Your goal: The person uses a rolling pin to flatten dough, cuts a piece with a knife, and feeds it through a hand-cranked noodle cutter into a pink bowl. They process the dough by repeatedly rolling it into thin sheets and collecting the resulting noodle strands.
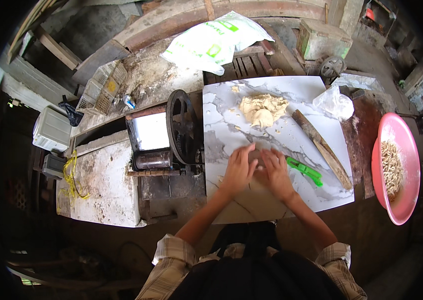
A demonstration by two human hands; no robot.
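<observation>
Both hands are low over a white sheet with grey marbling. My left hand has its fingers stretched forward and its thumb apart. Close beside it, my right hand is angled inward with fingers extended and slightly bent. Nothing is visibly held in either; whatever is under the palms is hidden. Beyond them sits a torn mound of pale dough with crumbs around it. A green plastic peeler-like tool lies just right of my right hand, and past it a long, worn wooden stick slants across the sheet.
Left of the sheet stands a roller machine with a large dark wheel. A pink basin of pale, stick-shaped pieces is at right. A clear plastic bag rests at the sheet's right corner; a white sack lies behind.
</observation>
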